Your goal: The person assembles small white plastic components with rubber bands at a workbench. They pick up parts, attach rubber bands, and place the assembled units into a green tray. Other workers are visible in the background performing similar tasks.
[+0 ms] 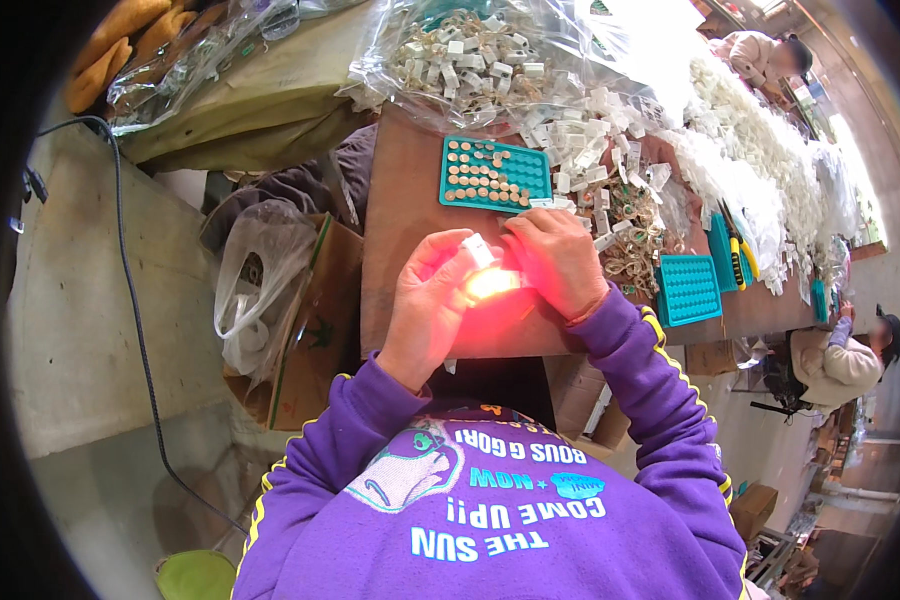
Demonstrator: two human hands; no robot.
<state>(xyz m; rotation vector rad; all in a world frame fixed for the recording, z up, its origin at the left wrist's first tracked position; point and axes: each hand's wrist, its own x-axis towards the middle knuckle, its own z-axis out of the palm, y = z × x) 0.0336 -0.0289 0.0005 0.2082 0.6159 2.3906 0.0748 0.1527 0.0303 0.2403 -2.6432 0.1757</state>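
Close to the table's near edge, my left hand [432, 300] pinches a small white plastic casing [477, 250] between thumb and fingers. Right beside it a bright red-orange light [492, 285] glows, washing out the detail between my hands. My right hand [562, 262] is closed just right of the glow, its fingertips pressed together; what they hold is hidden. Beyond my hands lies a teal tray [540, 165] with rows of round, coin-like metal discs [485, 182] in its pockets.
White casings with thin wires [460, 65] are heaped across the back and right. An empty-pocketed teal tray [690, 290] sits right, near yellow-handled pliers [738, 255]. A carton [305, 320] with a plastic bag [260, 270] stands left. Two people [840, 355] work further right.
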